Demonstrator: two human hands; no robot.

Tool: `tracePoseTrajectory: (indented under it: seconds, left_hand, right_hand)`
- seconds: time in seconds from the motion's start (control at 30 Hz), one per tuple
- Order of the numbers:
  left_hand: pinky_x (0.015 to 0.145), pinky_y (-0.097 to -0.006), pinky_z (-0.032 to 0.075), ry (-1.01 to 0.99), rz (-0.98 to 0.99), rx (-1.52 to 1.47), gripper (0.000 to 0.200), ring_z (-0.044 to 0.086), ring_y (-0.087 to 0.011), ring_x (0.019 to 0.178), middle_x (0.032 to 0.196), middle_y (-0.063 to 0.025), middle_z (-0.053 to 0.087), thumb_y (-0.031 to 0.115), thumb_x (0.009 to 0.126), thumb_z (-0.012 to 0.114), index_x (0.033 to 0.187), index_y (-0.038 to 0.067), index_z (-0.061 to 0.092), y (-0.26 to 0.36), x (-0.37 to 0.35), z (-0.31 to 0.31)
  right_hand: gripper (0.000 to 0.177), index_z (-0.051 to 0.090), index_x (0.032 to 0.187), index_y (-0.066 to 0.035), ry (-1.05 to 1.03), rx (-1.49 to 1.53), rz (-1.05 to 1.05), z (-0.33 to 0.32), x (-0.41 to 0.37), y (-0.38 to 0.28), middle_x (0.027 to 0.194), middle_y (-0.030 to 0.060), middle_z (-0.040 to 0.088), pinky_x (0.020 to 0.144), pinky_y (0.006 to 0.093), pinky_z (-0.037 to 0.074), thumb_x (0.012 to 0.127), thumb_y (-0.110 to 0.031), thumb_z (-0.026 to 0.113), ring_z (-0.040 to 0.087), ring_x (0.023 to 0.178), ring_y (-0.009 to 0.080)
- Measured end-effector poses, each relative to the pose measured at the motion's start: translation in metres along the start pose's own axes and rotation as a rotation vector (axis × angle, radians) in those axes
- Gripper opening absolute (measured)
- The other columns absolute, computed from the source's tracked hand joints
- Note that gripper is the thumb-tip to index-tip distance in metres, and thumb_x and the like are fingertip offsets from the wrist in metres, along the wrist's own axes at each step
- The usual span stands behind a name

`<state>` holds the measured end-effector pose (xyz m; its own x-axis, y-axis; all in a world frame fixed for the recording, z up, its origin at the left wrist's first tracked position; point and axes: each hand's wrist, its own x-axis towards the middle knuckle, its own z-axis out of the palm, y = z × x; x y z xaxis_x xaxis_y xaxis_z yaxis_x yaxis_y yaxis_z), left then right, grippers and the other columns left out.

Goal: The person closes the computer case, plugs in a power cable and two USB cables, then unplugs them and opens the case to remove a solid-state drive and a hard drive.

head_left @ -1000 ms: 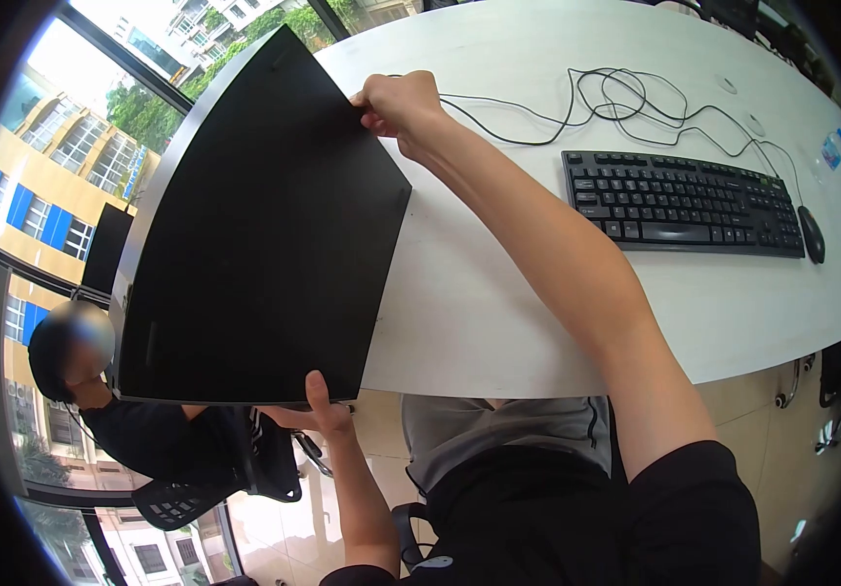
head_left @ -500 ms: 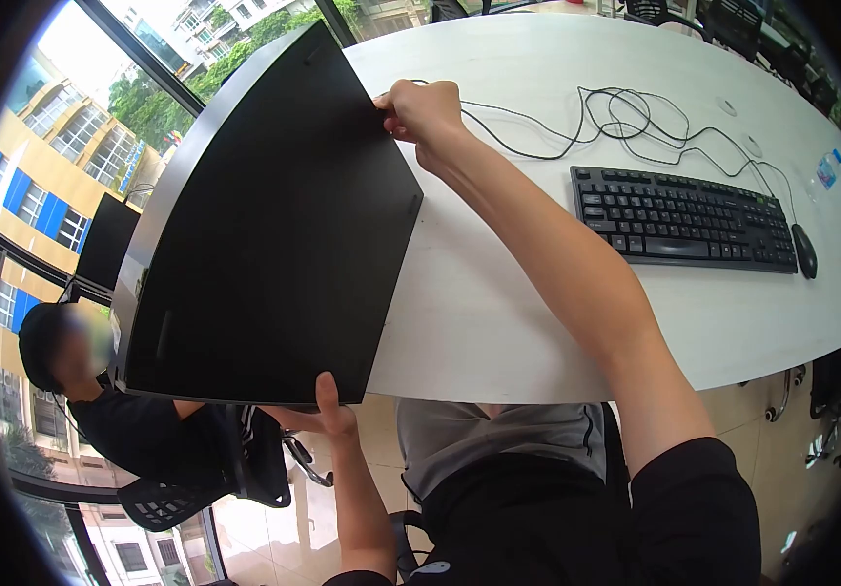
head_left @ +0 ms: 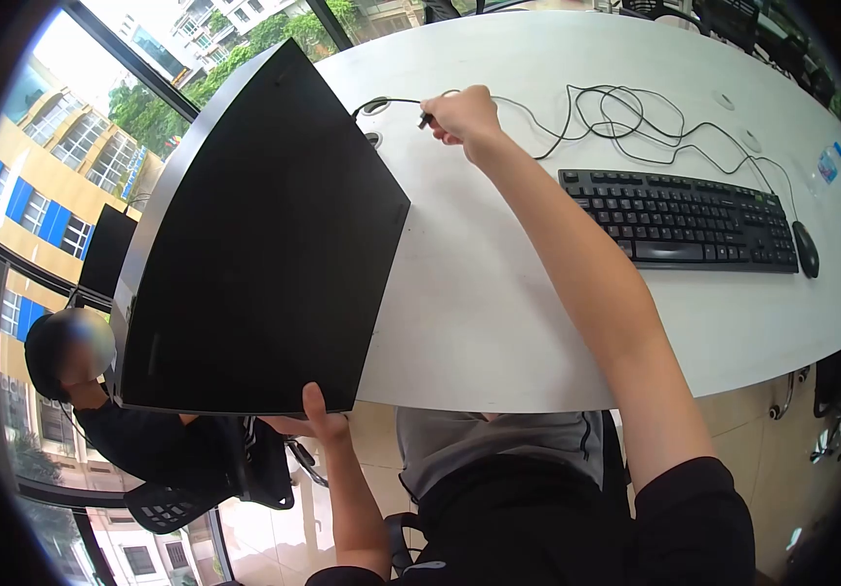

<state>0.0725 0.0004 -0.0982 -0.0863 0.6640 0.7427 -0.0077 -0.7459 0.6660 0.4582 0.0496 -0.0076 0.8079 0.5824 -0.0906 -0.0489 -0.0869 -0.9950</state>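
A large black computer case (head_left: 254,254) stands at the left end of the white table (head_left: 479,322), its broad side toward me. My left hand (head_left: 326,420) grips the case's near lower corner, with the thumb on the black side and the fingers hidden beyond the edge. Over the table, to the right of the case's far edge, my right hand (head_left: 466,115) is closed on a black cable plug (head_left: 426,121). The plug is apart from the case. A black cable (head_left: 396,100) runs from this hand toward the case's far edge.
A black keyboard (head_left: 679,220) and mouse (head_left: 805,248) lie to the right, below looped cables (head_left: 625,122). A plastic bottle (head_left: 828,164) lies at the far right. Round holes (head_left: 374,105) pierce the tabletop near the case. A seated person (head_left: 147,444) is at the left.
My right hand has moved right, away from the case's edge, with the plug now visible in its fingers. The case has shifted slightly left and down in view, my left hand still on it.
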Motion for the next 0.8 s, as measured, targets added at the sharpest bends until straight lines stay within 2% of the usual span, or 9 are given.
tracePoseTrajectory:
  seconds: [0.13, 0.17, 0.27, 0.33, 0.4, 0.43, 0.53, 0.57, 0.8]
  left_hand:
    - [0.103, -0.0415, 0.051, 0.019, -0.054, -0.008, 0.076, 0.058, -0.0294, 0.121, 0.136, -0.0203, 0.054, 0.027, 0.087, 0.068, 0.150, -0.006, 0.040, 0.000, -0.003, 0.001]
    - [0.102, -0.0413, 0.052, 0.024, -0.065, -0.010, 0.076, 0.058, -0.0293, 0.121, 0.136, -0.0201, 0.054, 0.027, 0.087, 0.068, 0.150, -0.006, 0.040, 0.001, -0.004, 0.002]
    - [0.102, -0.0411, 0.052, 0.020, -0.022, 0.023, 0.076, 0.058, -0.0289, 0.121, 0.136, -0.0191, 0.054, 0.027, 0.087, 0.068, 0.150, -0.005, 0.039, -0.001, -0.002, -0.001]
    - [0.102, -0.0411, 0.052, -0.008, 0.086, 0.082, 0.077, 0.058, -0.0285, 0.121, 0.135, -0.0182, 0.053, 0.028, 0.087, 0.068, 0.151, -0.004, 0.039, -0.014, 0.005, -0.011]
    - [0.102, -0.0411, 0.052, 0.018, 0.010, 0.024, 0.077, 0.058, -0.0282, 0.121, 0.135, -0.0177, 0.053, 0.028, 0.087, 0.068, 0.151, -0.004, 0.039, -0.010, -0.004, -0.006]
    - [0.102, -0.0412, 0.052, 0.022, -0.010, 0.009, 0.077, 0.058, -0.0281, 0.121, 0.134, -0.0175, 0.053, 0.028, 0.087, 0.069, 0.151, -0.004, 0.039, -0.007, -0.004, -0.005]
    - [0.102, -0.0415, 0.052, 0.024, -0.036, -0.003, 0.077, 0.057, -0.0281, 0.122, 0.133, -0.0170, 0.053, 0.029, 0.087, 0.069, 0.150, -0.003, 0.039, -0.003, -0.003, -0.002]
    - [0.102, -0.0416, 0.052, 0.028, -0.037, 0.000, 0.077, 0.057, -0.0281, 0.122, 0.133, -0.0169, 0.053, 0.030, 0.087, 0.069, 0.150, -0.003, 0.039, -0.002, -0.002, -0.001]
    - [0.102, -0.0413, 0.053, 0.044, -0.049, 0.006, 0.075, 0.058, -0.0285, 0.122, 0.134, -0.0173, 0.054, 0.026, 0.088, 0.068, 0.151, -0.003, 0.040, -0.005, -0.008, -0.003]
  right_hand:
    - [0.034, 0.071, 0.085, 0.006, -0.029, -0.171, 0.042, -0.002, -0.006, 0.010, 0.082, 0.0169, 0.075, 0.055, 0.0282, 0.058, 0.092, -0.025, 0.082, 0.075, 0.068, 0.0171]
    - [0.040, 0.072, 0.090, 0.005, -0.063, -0.281, 0.012, -0.004, -0.003, 0.012, 0.082, 0.0168, 0.077, 0.061, 0.0311, 0.062, 0.092, -0.033, 0.081, 0.077, 0.066, 0.0217]
    - [0.047, 0.073, 0.091, 0.004, -0.103, -0.607, -0.085, -0.014, -0.009, -0.005, 0.082, 0.0150, 0.078, 0.064, 0.0322, 0.062, 0.095, -0.042, 0.076, 0.076, 0.064, 0.0195]
    - [0.050, 0.073, 0.093, 0.004, -0.247, -0.370, -0.102, -0.013, -0.016, -0.016, 0.084, 0.0170, 0.078, 0.063, 0.0291, 0.059, 0.096, -0.046, 0.075, 0.074, 0.067, 0.0177]
    - [0.054, 0.073, 0.095, 0.004, -0.381, -0.130, -0.115, -0.011, -0.025, -0.026, 0.086, 0.0190, 0.078, 0.062, 0.0260, 0.057, 0.097, -0.050, 0.073, 0.072, 0.070, 0.0159]
    - [0.053, 0.074, 0.097, 0.003, -0.443, -0.046, -0.073, -0.007, -0.033, -0.031, 0.085, 0.0155, 0.076, 0.063, 0.0237, 0.053, 0.096, -0.050, 0.076, 0.066, 0.070, 0.0125]
    - [0.052, 0.074, 0.099, 0.004, -0.514, 0.079, -0.094, 0.017, -0.046, -0.033, 0.082, 0.0087, 0.070, 0.059, 0.0233, 0.051, 0.095, -0.048, 0.078, 0.060, 0.066, 0.0103]
    - [0.048, 0.074, 0.098, 0.002, -0.532, 0.150, -0.035, 0.020, -0.049, -0.035, 0.080, 0.0029, 0.064, 0.058, 0.0226, 0.049, 0.094, -0.045, 0.081, 0.055, 0.063, 0.0092]
    - [0.030, 0.073, 0.087, -0.003, -0.531, 0.299, 0.031, 0.037, -0.035, -0.027, 0.074, -0.0001, 0.061, 0.056, 0.0245, 0.049, 0.094, -0.032, 0.080, 0.053, 0.059, 0.0065]
